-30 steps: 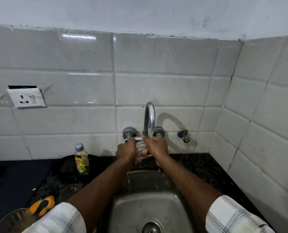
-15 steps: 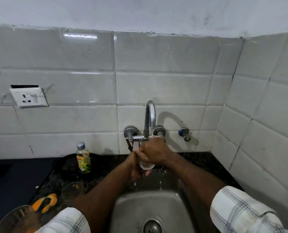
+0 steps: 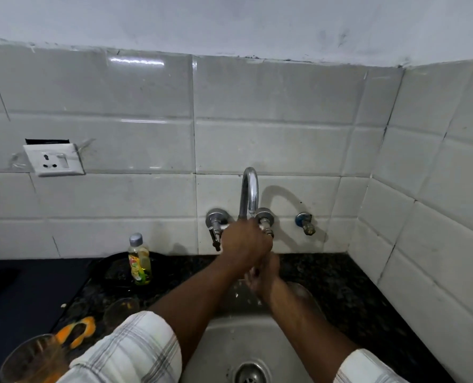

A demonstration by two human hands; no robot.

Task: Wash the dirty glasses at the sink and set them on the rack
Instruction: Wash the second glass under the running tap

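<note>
A steel sink point(image 3: 230, 344) fills the six o'clock area, its curved tap point(image 3: 248, 193) at twelve above the basin. The left hand point(image 3: 245, 244) is raised under the spout, fingers curled shut; what they hold is hidden. Below it, the right hand point(image 3: 263, 275), fingers bent, their grip unclear. Dirty glasses wait on the counter at eight o'clock: a large glass point(image 3: 33, 360) and a smaller glass point(image 3: 120, 310). Dish soap bottle point(image 3: 139, 259) at ten.

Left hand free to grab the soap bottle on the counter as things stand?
Probably not right away. The left hand is up at the tap, crossed over the right hand above the sink. The path to the soap bottle looks clear, but the hand seems occupied; whether it holds anything is hidden.
</note>
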